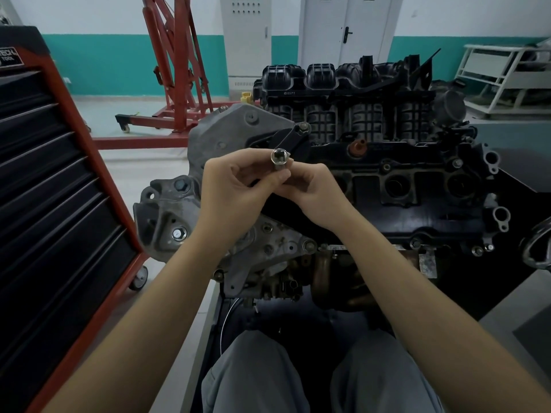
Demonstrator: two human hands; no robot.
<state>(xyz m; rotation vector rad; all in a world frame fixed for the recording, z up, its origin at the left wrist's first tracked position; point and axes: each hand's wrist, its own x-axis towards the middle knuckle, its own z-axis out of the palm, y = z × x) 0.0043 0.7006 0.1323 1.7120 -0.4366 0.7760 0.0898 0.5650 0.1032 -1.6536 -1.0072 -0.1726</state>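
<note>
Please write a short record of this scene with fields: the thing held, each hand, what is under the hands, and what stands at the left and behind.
held thing: metal socket, open end toward the camera
left hand: pinches the metal socket
right hand: pinches its lower part from the other side
under the hands: engine, apart from the socket
left side: tool cabinet, red frame, black drawers
behind: red engine crane on the floor

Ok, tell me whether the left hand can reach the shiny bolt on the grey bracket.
Probably yes: the shiny bolt sits uncovered on the grey bracket; the left hand just has to leave the socket to the right hand.
</note>
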